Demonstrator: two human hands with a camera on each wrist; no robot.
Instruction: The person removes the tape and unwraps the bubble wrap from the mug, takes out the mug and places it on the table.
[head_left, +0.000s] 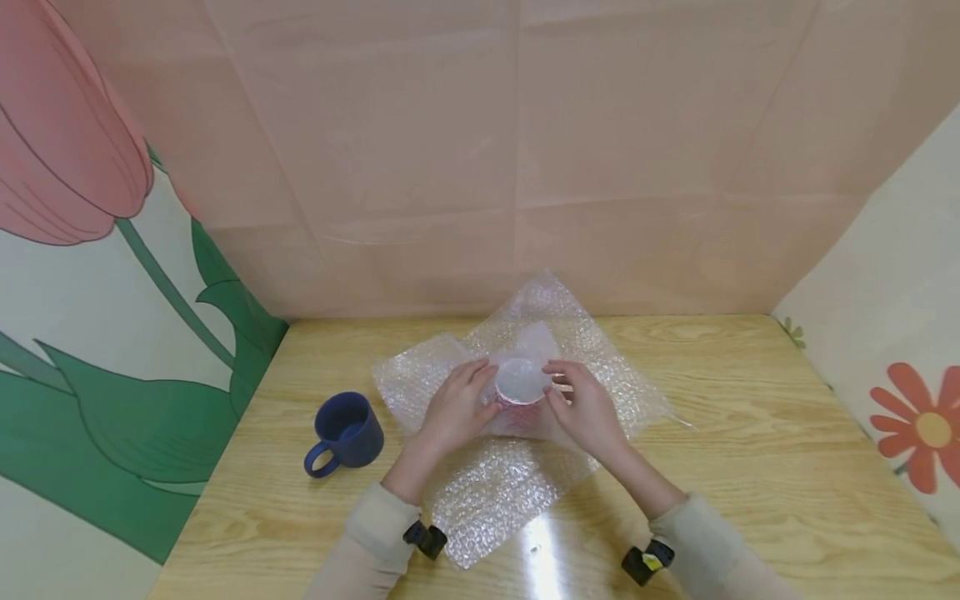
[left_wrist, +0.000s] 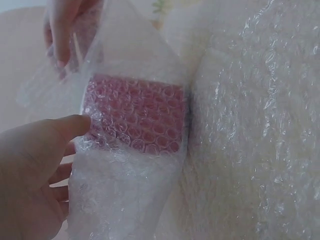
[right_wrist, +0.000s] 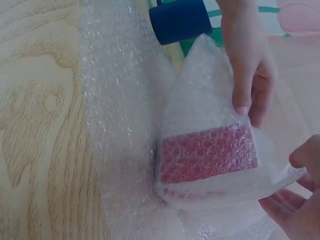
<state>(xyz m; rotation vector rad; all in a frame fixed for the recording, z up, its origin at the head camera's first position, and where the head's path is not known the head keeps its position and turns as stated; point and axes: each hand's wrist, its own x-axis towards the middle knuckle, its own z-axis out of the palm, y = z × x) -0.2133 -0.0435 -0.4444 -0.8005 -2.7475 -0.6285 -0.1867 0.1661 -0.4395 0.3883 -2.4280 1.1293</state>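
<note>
A pinkish-red cup-shaped object (left_wrist: 135,115) with a pale round top (head_left: 521,383) stands under clear bubble wrap (head_left: 502,500). The wrap covers its side, so its exact kind is hard to tell. My left hand (head_left: 461,404) is at its left, the thumb pressing the wrap near the top rim and the fingers behind. On the other side my right hand (head_left: 588,408) pinches a loose flap of wrap (right_wrist: 280,182) between thumb and fingers, a little away from the object.
A dark blue mug (head_left: 360,433) stands upright on the wooden table (head_left: 750,467), left of the wrap. More bubble wrap spreads flat beneath and around the covered object. A pink backdrop (head_left: 450,167) rises behind the table, with flower-printed panels at both sides.
</note>
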